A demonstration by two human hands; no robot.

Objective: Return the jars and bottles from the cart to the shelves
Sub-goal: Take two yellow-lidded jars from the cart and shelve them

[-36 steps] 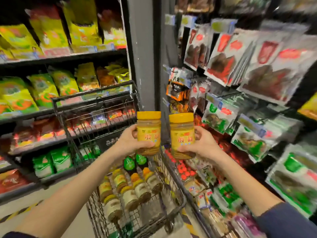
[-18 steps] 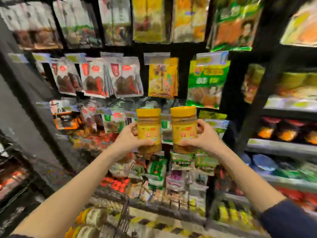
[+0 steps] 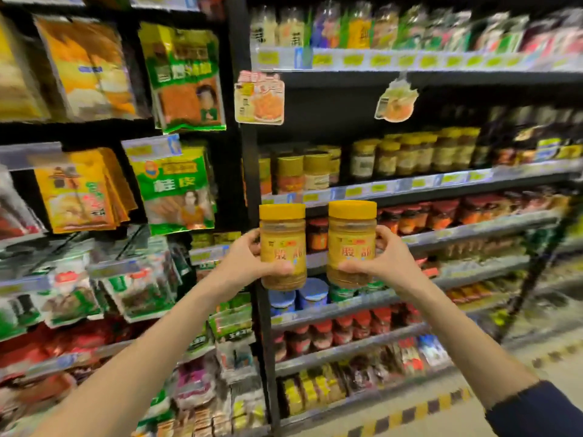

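I hold two alike jars upright side by side at chest height, each with a yellow lid and a yellow label with red characters. My left hand (image 3: 249,263) grips the left jar (image 3: 282,238); my right hand (image 3: 383,258) grips the right jar (image 3: 351,234). Both jars are in front of a black shelf unit (image 3: 410,186) whose middle shelf carries rows of yellow-lidded jars (image 3: 407,154). The cart is out of view.
Hanging snack and spice packets (image 3: 176,184) fill the rack to the left. Red-lidded jars (image 3: 441,214) and blue tubs (image 3: 312,293) sit on lower shelves. A black upright post (image 3: 252,171) divides the two racks. A yellow-black floor stripe (image 3: 426,408) runs along the shelf base.
The view has swung right, from the cart and hanging packets to the jar shelves. Both hands have kept their jars, held together in front of me.
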